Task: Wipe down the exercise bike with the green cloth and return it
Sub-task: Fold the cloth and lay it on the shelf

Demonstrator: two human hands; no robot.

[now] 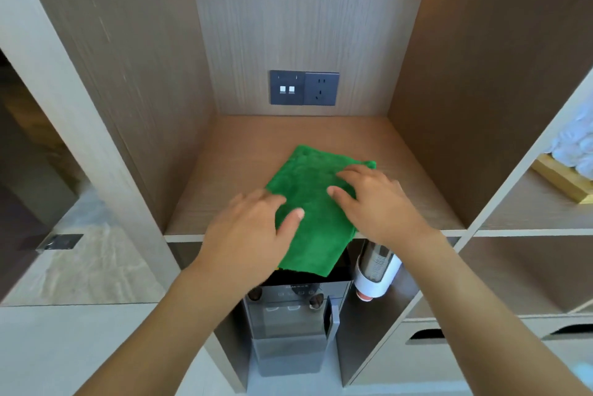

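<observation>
A folded green cloth (pixel 313 203) lies on a wooden shelf (pixel 224 196) inside a cabinet niche, its near end hanging over the shelf's front edge. My left hand (pixel 253 232) rests on the cloth's left side with straight fingers. My right hand (pixel 375 200) lies flat on its right side, fingers spread. Neither hand curls round the cloth. No exercise bike is in view.
A dark socket and switch panel (pixel 304 88) is on the niche's back wall. Below the shelf stand a water dispenser (pixel 288 325) and a cup holder (pixel 375 270). Rolled white towels (pixel 574 145) sit in the right compartment. Tiled floor (pixel 96 267) shows at left.
</observation>
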